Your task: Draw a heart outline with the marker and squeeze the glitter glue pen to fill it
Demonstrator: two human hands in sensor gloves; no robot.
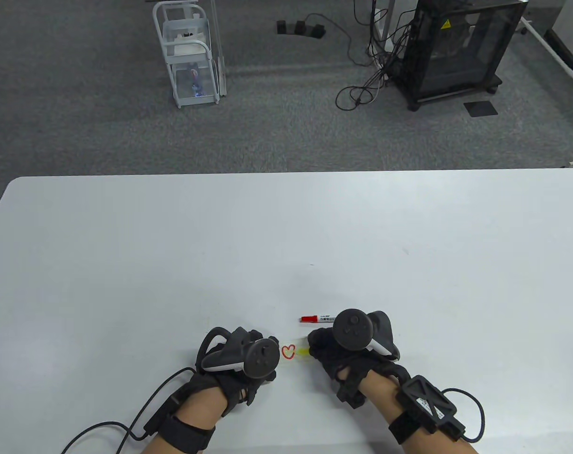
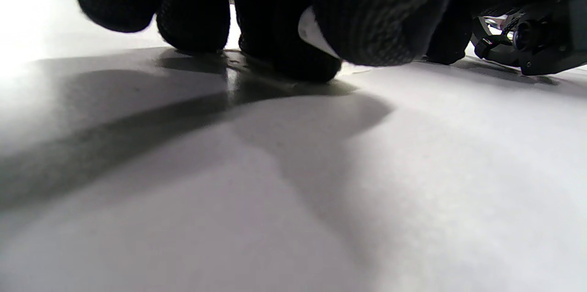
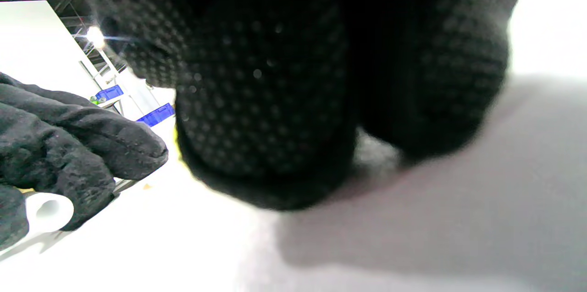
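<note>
Nearest the table's front edge, the left hand [image 1: 241, 362] rests on the white table [image 1: 125, 265] with its fingers curled; the wrist views show a small white cylinder, probably a cap, tucked in its fingers [image 3: 82, 145], so it appears to grip that cap and keep it out of the way while steadying itself beside the drawing. The right hand [image 1: 336, 357] sits opposite, fingers curled around a yellow-tipped glitter glue pen [image 1: 304, 352], of which only the tip shows beyond the glove. The tip points leftward at the heart, which fits a squeeze grip meant to push glue out sideways and low to the surface.

Between the two hands lies the red heart outline [image 1: 288, 352], drawn straight on the tabletop. It is just beside the left hand's knuckles and near, but apart from, the pen tip (whether any glue has reached the inside yet is too small to tell). By this judgement the outline step is finished and filling is in hand.

A little farther back, the red-capped marker [image 1: 316, 318] lies flat on the table, touching or just behind the right hand's tracker, set aside since drawing looks done.

Beyond the table, a white trolley [image 1: 189, 56] and a black cabinet [image 1: 456, 47] stand on grey carpet.
</note>
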